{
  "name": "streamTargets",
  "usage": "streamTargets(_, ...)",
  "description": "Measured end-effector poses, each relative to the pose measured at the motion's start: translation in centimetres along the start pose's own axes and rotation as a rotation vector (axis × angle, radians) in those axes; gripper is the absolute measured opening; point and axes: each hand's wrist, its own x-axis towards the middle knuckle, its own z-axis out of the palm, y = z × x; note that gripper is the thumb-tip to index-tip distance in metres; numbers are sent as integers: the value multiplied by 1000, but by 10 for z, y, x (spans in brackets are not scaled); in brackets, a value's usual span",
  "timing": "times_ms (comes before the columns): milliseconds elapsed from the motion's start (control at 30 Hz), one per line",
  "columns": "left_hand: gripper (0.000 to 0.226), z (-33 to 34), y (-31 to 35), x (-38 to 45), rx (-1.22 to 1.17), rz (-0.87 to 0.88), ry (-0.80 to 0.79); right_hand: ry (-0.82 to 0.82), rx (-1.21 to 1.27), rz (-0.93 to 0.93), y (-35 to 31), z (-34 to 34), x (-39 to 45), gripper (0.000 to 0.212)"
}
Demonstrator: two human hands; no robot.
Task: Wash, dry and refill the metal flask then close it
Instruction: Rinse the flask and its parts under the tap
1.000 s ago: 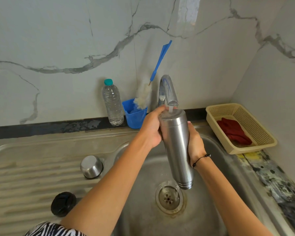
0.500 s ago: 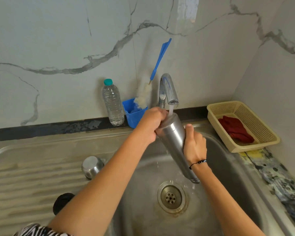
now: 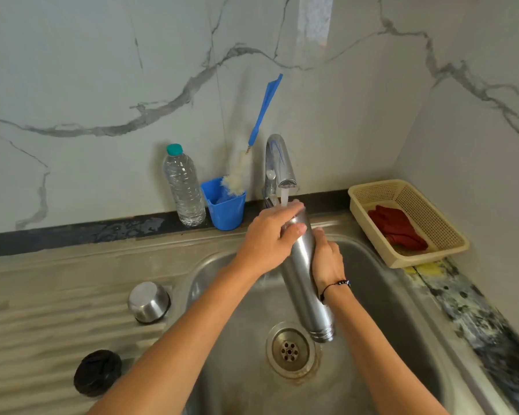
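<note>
Head view: the metal flask (image 3: 304, 283) hangs inverted and tilted over the sink (image 3: 381, 295), threaded mouth down above the drain (image 3: 291, 350). Left hand (image 3: 270, 238) curls round its upper end under the running tap (image 3: 279, 163); right hand (image 3: 327, 259) grips the body just beside it.

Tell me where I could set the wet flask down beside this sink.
The ribbed drainboard has bare room left of the steel cup and behind the black lid. The ledge by the water bottle, blue cup and basket is crowded.
</note>
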Motion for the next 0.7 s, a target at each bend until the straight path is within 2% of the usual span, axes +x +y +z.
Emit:
streamTargets(33,44,-3,-2,-1,-19,5,-54,-3,6,4,1,0,1,39)
streamTargets(100,45,-4,-6,-2,-90,-4,-11,-1,-17,-2,2,1,2,45)
streamTargets(167,38,3,-3,-3,-114,5,182,23,-21,8,-1,4,0,50)
streamTargets(267,27,22,6,-4,29,94,441,38,23,28,-3,10,-2,54)
streamTargets(367,31,25,10,-4,35,118,535,56,17,8,-5,11,-4,50)
streamTargets(433,30,20,8,-2,21,99,456,71,14,8,-7,9,-6,55)
streamTargets(600,36,-8,14,15,52,-152,16,86,14,-11,-7,4,-5,57)
streamTargets(667,35,-14,13,20,5,-164,-38,82,41,3,-7,2,-3,57)
streamTargets(700,33,-14,12,20,-23,-147,-11,80,54,13,-8,3,-2,58)
